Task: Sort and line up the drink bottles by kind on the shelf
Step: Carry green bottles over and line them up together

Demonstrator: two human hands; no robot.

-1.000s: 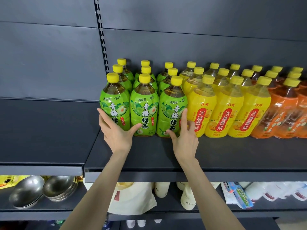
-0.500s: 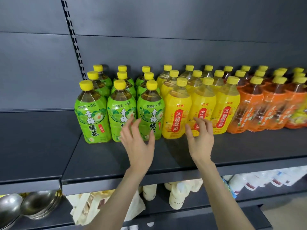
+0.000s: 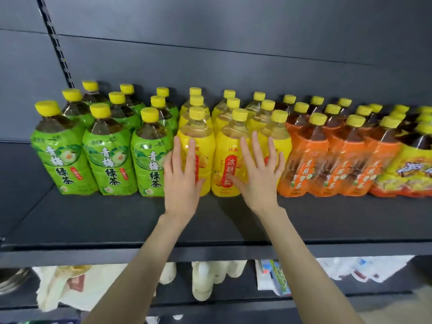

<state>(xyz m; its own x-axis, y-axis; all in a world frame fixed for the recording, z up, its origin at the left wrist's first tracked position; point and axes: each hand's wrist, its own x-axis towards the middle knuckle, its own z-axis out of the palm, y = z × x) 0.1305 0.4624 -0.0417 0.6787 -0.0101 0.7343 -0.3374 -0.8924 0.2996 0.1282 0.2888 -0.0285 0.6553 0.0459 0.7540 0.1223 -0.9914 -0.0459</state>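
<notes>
Drink bottles with yellow caps stand in rows on the dark shelf (image 3: 117, 225). Green-label bottles (image 3: 107, 155) fill the left, yellow-label bottles (image 3: 228, 157) the middle, orange-label bottles (image 3: 306, 160) the right. At the far right are bottles with a patterned yellow label (image 3: 411, 167). My left hand (image 3: 181, 181) lies flat with straight fingers against the leftmost front yellow bottle (image 3: 198, 136). My right hand (image 3: 259, 181) has spread, straight fingers in front of the rightmost front yellow bottle (image 3: 278, 136). Neither hand grips anything.
The shelf's front strip (image 3: 210, 251) runs bare in front of the bottles, and a neighbouring shelf section (image 3: 21, 183) lies left of the green ones. Below are white bottles (image 3: 205, 281), a pale bag (image 3: 70, 286), packets (image 3: 273, 277) and a metal bowl (image 3: 11, 279).
Both hands moved right, from the green bottles to the yellow ones, and now reach further in against their fronts. The view shifted right and closer.
</notes>
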